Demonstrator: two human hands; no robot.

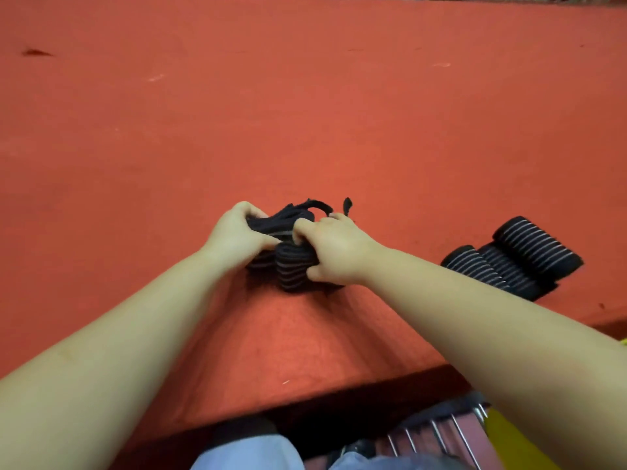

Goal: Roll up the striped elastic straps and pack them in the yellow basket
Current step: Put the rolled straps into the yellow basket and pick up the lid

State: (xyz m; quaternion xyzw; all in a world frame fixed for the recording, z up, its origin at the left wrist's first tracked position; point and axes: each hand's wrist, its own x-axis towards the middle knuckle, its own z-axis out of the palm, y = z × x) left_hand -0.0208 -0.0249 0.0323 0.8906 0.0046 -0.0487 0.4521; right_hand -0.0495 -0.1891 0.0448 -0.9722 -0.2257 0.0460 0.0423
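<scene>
A bundle of black elastic straps with thin grey stripes (291, 269) lies on the red table near its front edge. My left hand (237, 239) grips the bundle's left side and my right hand (334, 249) grips its right side, with loose strap ends (315, 206) sticking up behind my fingers. Three rolled striped straps (512, 262) lie side by side to the right. A yellow patch, perhaps the basket (509, 442), shows at the bottom right, mostly hidden by my right forearm.
The red felt table top (305, 113) stretches far ahead and to both sides. Below the front edge are my knees in light blue trousers (251, 452) and a metal rack with thin bars (441, 439).
</scene>
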